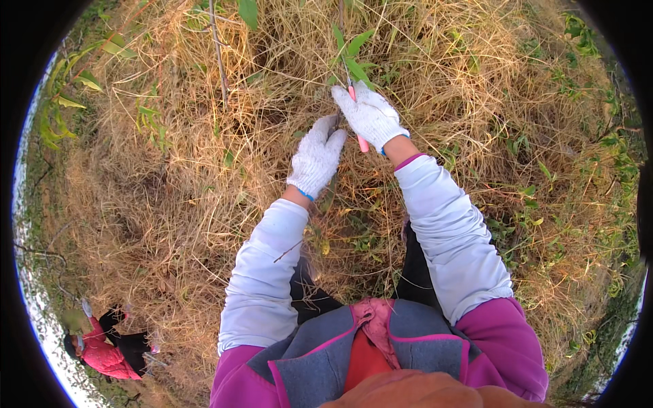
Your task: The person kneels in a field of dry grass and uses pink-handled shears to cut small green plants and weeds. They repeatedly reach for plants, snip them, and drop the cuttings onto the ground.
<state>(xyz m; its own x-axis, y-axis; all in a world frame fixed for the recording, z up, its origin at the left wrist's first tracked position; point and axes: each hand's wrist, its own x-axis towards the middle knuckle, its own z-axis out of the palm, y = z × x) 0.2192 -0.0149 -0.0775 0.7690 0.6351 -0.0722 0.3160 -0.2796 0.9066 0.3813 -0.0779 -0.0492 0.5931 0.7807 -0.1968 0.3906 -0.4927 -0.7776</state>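
My right hand (373, 113), in a white knitted glove with a blue cuff edge, is closed around the pink handle (362, 144) of a hand tool. A thin metal end (348, 76) points away from me beside green leaves (357, 48); the tool's exact kind is hard to make out. Just below and to the left is my left hand (317, 155), gloved the same way. Its thumb and fingers curve around a dark thin stem (337, 120), but whether they grip it is hidden.
Dry tangled grass (178, 204) covers the sloping ground. An upright bare woody stem (218, 51) rises at the upper left. Leafy branches (56, 112) hang at the far left. Another person (107, 352) in a red jacket is at the lower left. Green weeds (530, 199) grow at right.
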